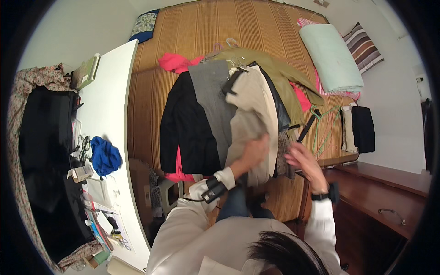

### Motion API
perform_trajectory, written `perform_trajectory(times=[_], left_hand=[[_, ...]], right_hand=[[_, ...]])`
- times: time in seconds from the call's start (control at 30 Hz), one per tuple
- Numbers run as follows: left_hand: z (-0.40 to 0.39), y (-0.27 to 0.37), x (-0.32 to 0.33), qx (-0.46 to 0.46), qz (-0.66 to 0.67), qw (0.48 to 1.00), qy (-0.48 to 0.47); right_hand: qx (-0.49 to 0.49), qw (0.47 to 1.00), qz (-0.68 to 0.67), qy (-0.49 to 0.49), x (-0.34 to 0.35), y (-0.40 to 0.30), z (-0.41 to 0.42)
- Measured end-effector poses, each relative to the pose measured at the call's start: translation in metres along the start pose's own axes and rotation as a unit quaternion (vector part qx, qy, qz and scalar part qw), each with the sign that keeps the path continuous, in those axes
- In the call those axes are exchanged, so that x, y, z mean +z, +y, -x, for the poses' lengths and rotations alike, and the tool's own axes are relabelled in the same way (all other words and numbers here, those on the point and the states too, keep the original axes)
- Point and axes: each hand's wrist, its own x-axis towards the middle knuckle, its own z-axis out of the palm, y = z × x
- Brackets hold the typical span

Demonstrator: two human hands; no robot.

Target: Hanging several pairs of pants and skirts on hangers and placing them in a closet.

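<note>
Beige trousers (270, 89) lie in loose folds on top of a spread of clothes, a black belt (233, 80) by their waist end. Over their lower part is my left hand (252, 153), blurred; whether it grips the fabric is unclear. My right hand (306, 161) is raised beside a brown plaid garment (284, 154), fingers apart and nothing in them. Grey trousers (213, 89) and a black jacket (187, 127) lie left of the beige pair. An olive jacket (271, 58) and a black leather-look garment (280, 103) show to the right, partly covered.
The clothes lie on a bed with a woven mat (220, 20). Green and pink hangers (321, 127), folded clothes (362, 129) and a rolled pale-green quilt (330, 55) are on the right. A white desk (110, 86) borders the left; an open wooden drawer (388, 206) is at lower right.
</note>
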Motion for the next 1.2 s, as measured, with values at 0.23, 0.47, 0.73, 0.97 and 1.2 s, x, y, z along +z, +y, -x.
perform_trajectory(times=[0.23, 0.47, 0.73, 0.97, 1.2], left_hand=[[0.045, -0.004, 0.038, -0.103, 0.482, 0.86, -0.135], [0.025, -0.101, 0.05, -0.477, 0.493, 0.719, 0.113], [-0.018, -0.101, 0.042, -0.402, 0.599, 0.686, -0.092], [-0.04, -0.057, -0.013, -0.315, 0.433, 0.84, -0.085], [0.038, 0.062, -0.075, -0.099, 0.113, 0.981, 0.121]], right_hand=[[-0.026, 0.96, 0.277, 0.021, 0.033, 0.073, -0.071], [0.021, 0.994, 0.07, 0.084, 0.001, 0.086, -0.037], [0.025, 0.993, 0.106, 0.047, -0.016, 0.086, -0.022], [-0.008, 0.982, 0.179, -0.062, -0.02, 0.066, 0.0], [-0.022, 0.952, 0.264, -0.153, -0.006, 0.049, 0.033]])
